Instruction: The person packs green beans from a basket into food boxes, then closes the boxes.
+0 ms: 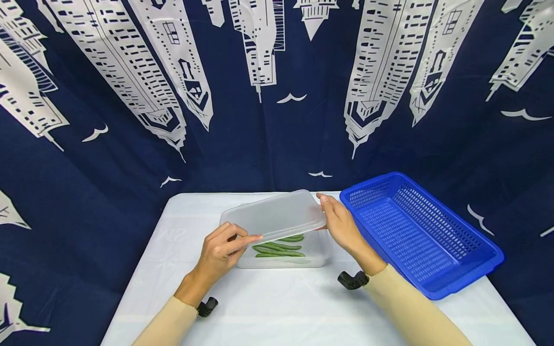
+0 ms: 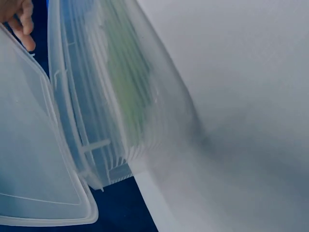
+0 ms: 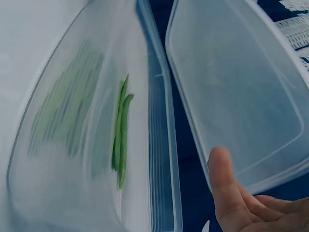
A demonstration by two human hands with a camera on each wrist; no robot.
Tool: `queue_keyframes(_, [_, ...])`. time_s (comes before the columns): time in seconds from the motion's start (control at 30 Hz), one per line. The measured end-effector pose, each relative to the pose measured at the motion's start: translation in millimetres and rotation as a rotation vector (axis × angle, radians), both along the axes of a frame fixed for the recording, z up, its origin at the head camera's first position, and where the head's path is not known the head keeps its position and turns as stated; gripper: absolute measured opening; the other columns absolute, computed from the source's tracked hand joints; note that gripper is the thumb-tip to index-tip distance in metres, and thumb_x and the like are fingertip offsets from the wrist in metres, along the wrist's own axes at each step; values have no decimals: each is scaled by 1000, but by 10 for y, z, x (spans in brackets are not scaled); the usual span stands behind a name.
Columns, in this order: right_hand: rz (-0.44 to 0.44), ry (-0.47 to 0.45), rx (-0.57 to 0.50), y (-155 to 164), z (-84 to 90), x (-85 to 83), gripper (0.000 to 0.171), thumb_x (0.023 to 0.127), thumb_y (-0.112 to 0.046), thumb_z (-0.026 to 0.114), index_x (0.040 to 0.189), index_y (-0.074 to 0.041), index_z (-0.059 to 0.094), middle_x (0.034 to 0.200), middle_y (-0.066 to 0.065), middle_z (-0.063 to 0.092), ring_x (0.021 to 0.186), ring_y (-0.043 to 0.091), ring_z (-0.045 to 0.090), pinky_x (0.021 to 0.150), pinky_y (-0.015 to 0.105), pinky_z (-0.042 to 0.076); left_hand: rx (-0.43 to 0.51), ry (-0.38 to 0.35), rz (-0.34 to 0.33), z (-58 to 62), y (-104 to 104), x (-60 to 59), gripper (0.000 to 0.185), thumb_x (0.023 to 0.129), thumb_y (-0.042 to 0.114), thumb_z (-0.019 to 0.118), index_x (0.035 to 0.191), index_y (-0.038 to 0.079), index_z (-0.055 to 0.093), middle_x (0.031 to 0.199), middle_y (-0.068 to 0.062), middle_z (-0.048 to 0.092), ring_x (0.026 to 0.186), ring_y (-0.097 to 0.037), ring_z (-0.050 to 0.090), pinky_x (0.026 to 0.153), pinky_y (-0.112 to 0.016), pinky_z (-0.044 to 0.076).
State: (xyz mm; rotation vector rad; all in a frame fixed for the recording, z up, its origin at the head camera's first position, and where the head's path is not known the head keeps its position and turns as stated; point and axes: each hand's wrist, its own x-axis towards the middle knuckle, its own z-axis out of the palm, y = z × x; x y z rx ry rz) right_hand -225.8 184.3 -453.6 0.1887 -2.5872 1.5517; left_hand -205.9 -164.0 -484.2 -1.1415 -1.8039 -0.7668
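A translucent plastic lid [image 1: 272, 214] is held tilted above a clear food container [image 1: 283, 263] on the table. Inside the container lie several green beans [image 1: 279, 247], also visible through its side in the left wrist view. My left hand [image 1: 222, 250] pinches the lid at its near left edge, index finger extended along it. At the opposite end, my right hand [image 1: 339, 221] grips the lid's right edge. In the right wrist view the thumb [image 3: 222, 169] presses on the lid [image 3: 236, 87], beside the open container [image 3: 157, 159] with its beans [image 3: 123, 140].
To the right, a blue perforated plastic basket [image 1: 400, 226] stands at the table's right edge. A white cloth covers the table [image 1: 268, 307]. Behind it hangs a dark blue curtain [image 1: 259, 144] printed with white buildings and birds.
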Motion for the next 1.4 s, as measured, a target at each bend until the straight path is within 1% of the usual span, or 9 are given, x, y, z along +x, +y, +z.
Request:
queue_keyframes(0.17, [41,-150,-163,1,32,1,58,121,-22,53,173,5,49,155,31,72,111,21,80,83,29,65,-14,-42,-14,-63,27,-4,51,82,-19,88,119,16,94,92,3,73,76,-12,50,63,-19,40])
queue_keyframes(0.37, [119,-199,-342,3,-5,0,65,118,-2,46,180,9,29,161,35,67,88,6,87,86,16,62,31,-295,45,-154,21,32,51,76,-13,101,113,21,95,102,4,76,89,-15,61,80,-22,44])
queue_keyframes(0.5, [106,-181,-370,-5,-65,15,65,119,-3,44,181,6,27,163,34,66,86,7,88,89,13,62,28,-446,136,-185,14,51,50,74,11,112,118,25,93,117,4,78,107,-19,67,95,-37,45])
queue_keyframes(0.67, [80,-154,-372,-9,-148,56,64,120,-3,45,182,3,28,164,32,66,84,7,88,90,12,62,4,-628,245,-180,-17,73,70,69,30,115,134,24,88,149,-4,73,138,-33,63,114,-57,49])
queue_keyframes(0.77, [70,-141,-384,-9,-196,74,65,119,-1,43,182,3,28,164,33,65,83,7,88,90,13,63,-3,-768,314,-179,-38,83,80,77,30,111,150,23,80,172,-12,57,159,-44,49,124,-68,50])
queue_keyframes(0.9, [62,-129,-394,-12,-248,99,65,119,0,41,183,2,27,164,34,65,83,9,88,88,15,66,31,-948,371,-202,-60,82,76,101,30,94,168,15,62,187,-24,34,170,-54,38,129,-76,46])
queue_keyframes(1.03, [68,-126,-417,-9,-284,129,64,121,-1,39,183,2,24,165,34,63,84,10,89,78,20,68,83,-1011,377,-224,-72,69,77,112,34,80,175,3,49,184,-35,36,169,-59,42,135,-77,39])
queue_keyframes(1.2, [74,-121,-429,-1,-347,140,62,124,-4,38,183,2,21,164,36,62,82,10,88,67,24,67,123,-1039,365,-238,-85,50,94,111,34,81,181,-4,31,184,-34,38,172,-55,40,141,-72,33])
queue_keyframes(1.4, [67,-138,-379,13,-398,155,65,123,-4,37,185,0,16,158,35,67,82,15,89,77,29,72,103,-1067,379,-238,-105,50,106,108,37,85,183,-6,23,185,-33,37,174,-53,39,143,-69,31])
